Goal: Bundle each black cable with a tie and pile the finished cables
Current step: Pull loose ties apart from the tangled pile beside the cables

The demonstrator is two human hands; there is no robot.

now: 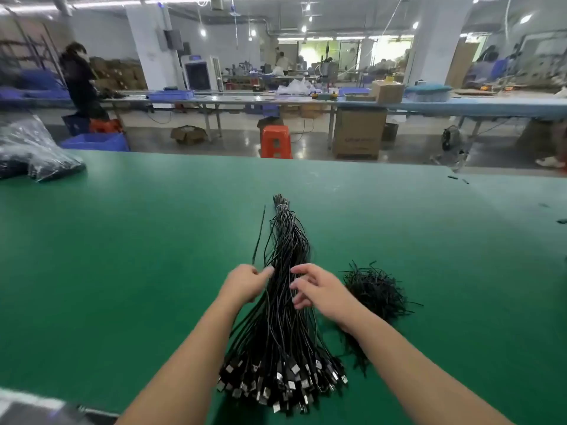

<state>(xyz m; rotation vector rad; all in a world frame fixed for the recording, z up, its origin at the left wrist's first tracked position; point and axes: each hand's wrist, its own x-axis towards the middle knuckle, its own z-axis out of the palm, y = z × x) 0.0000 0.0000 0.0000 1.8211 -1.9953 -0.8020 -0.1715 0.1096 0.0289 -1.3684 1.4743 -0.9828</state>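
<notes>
Big bunch of black cables lies centre frame on green table, far tip bound with light tie, metal plugs fanned toward lower edge. Left hand at bunch's left side, fingers curled, pinching thin black tie that points up-frame. Right hand relaxed, fingertips on strands, gripping nothing. Loose pile of ties lies right of bunch. Bagged cables sit upper left.

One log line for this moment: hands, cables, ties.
left hand: pinching thin black tie | right hand: open, fingers on black cable bunch | loose black tie pile: right of bunch
</notes>
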